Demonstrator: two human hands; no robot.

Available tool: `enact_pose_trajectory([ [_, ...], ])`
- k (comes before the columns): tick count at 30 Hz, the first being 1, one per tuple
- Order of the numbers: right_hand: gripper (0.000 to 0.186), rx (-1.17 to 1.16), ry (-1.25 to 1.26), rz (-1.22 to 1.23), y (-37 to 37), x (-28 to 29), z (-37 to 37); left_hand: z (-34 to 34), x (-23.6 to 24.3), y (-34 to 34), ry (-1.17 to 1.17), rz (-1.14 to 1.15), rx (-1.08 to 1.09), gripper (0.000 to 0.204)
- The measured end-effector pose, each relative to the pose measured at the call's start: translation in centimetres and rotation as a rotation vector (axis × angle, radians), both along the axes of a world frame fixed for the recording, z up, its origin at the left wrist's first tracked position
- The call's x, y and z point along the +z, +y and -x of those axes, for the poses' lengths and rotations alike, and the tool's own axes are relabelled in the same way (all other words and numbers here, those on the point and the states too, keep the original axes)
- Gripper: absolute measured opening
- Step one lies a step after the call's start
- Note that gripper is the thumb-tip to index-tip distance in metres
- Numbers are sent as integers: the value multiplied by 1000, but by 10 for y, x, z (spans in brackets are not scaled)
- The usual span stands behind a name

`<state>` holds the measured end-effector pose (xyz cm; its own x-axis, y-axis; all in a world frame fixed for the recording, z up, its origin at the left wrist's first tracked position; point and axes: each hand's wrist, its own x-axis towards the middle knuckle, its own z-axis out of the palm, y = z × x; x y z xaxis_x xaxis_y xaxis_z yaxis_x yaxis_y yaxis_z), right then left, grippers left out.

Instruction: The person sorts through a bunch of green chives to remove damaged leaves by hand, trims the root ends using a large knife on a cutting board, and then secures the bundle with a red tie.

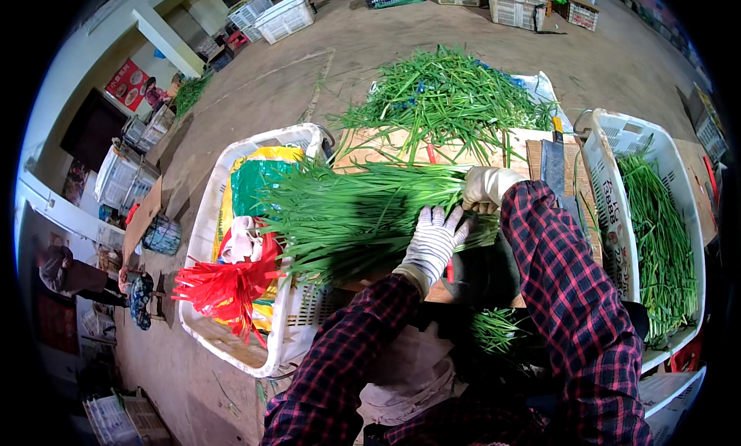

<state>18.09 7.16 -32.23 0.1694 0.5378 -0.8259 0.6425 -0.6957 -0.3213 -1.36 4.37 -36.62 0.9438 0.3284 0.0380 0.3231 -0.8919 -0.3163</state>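
Observation:
A thick bunch of long green garlic chives (pixel 347 210) lies across the wooden board (pixel 370 146), leaf tips to the left and pale stem ends to the right. My left hand (pixel 434 241), in a striped white glove, rests on the near side of the stems with its fingers stretched out. At the stem ends my right hand (pixel 486 188), in a plain whitish glove, is closed around the bunch; its fingertips are partly hidden. Pieces of a red strip (pixel 450 271) show on the near and far sides of the bunch.
A loose heap of chives (pixel 448 98) covers the board's far side. A yellow-handled knife (pixel 553 166) lies to the right, beside a crate (pixel 633 237) of chives. The left crate (pixel 197 253) holds sacks and red strips (pixel 228 288). A person (pixel 69 272) is far left.

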Motion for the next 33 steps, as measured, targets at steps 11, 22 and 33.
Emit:
enact_pose_trajectory([
  [11, 16, 255, -233, -327, -12, 67, 21, -19, -20, -20, 78, 5, 209, 52],
  [22, 17, 181, -53, -663, -39, 140, 30, -15, -20, -25, 150, 76, 335, 53],
  [33, 26, 206, 100, -1174, -97, 305, 38, -22, 7, -20, 204, 196, 303, 63],
])
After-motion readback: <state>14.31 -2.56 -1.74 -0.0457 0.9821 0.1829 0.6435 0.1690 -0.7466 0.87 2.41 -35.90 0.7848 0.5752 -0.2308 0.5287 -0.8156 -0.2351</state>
